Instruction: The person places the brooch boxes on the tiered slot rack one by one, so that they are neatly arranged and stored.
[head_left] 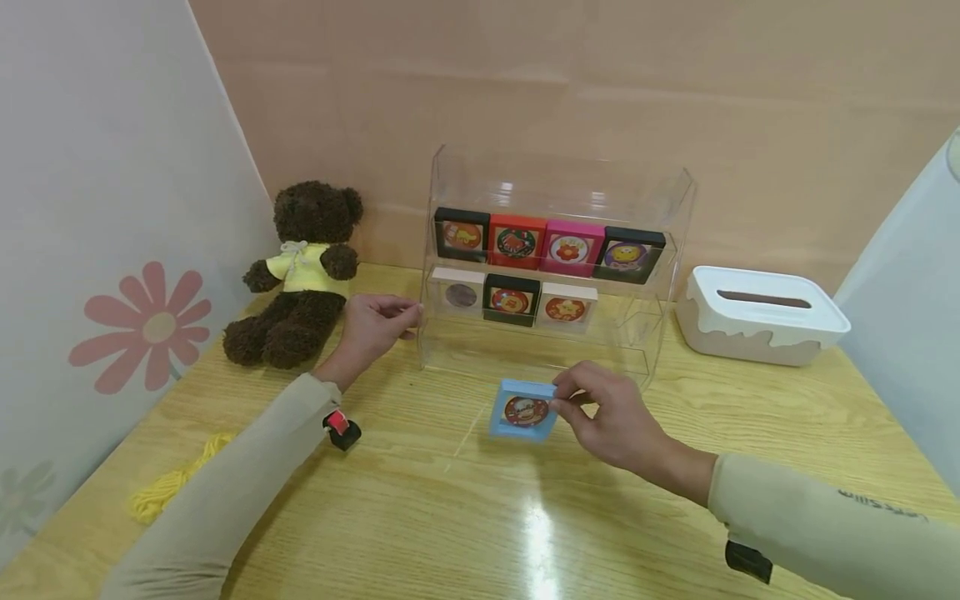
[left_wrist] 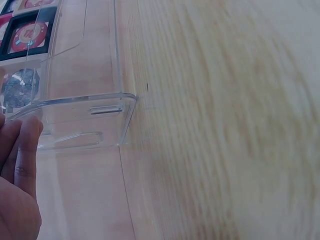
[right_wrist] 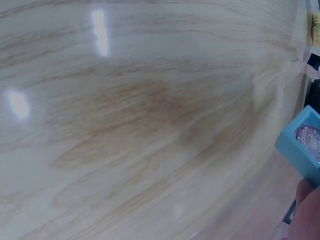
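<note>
My right hand [head_left: 611,417] pinches a light blue square frame [head_left: 522,410] by its right edge, in front of the display rack and over the table. A round reddish picture shows inside the frame; the right wrist view shows its thick blue side [right_wrist: 299,145]. A clear stepped display rack [head_left: 633,325] stands behind it. At the rack's left side, my left hand [head_left: 375,329] pinches the edge with thumb and fingertips. In the left wrist view its fingers [left_wrist: 26,160] lie at the clear rim. Several framed pictures sit on two rack tiers, including a black frame [head_left: 511,300] and a pink one [head_left: 572,248].
A brown teddy bear [head_left: 311,275] in a yellow top sits left of the rack. Yellow yarn [head_left: 180,479] lies by my left sleeve. To the right stands a white-topped tissue box [head_left: 761,317]. Walls border the wooden table [head_left: 420,533] on the left, back and right.
</note>
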